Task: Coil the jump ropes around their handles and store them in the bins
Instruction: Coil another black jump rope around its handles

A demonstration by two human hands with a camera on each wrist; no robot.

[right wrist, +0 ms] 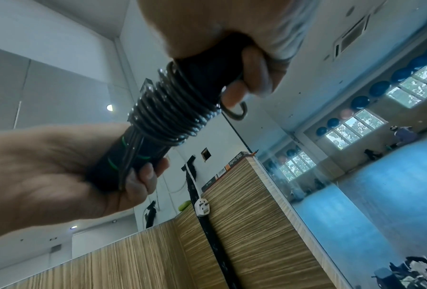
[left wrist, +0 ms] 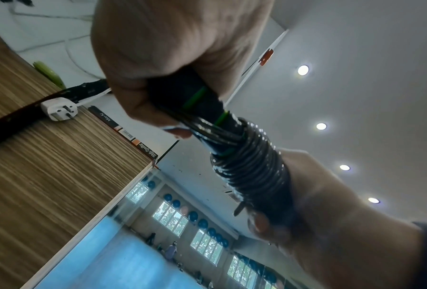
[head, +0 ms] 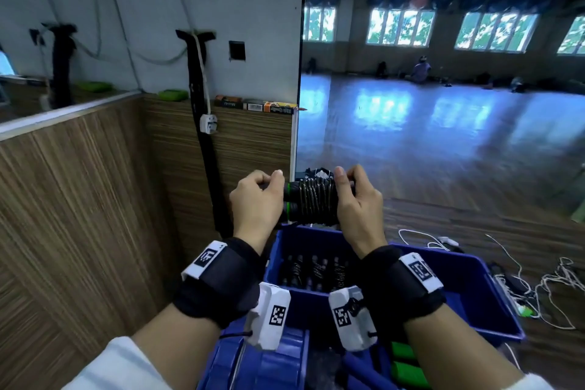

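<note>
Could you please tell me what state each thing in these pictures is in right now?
jump rope: coiled around its paired black handles, held level above the bin.
left hand: grips the handles' green-ringed end.
right hand: grips the other end, a rope loop at its fingers.
blue bin: open, coiled ropes lying inside.
white plug: unplugged, hanging against the wood panel.

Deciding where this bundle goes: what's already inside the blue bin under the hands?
In the blue bin, a row of coiled black jump ropes stands along its far wall. The wrists and wrist cameras cover the bin's near part, so how full it is cannot be told.
</note>
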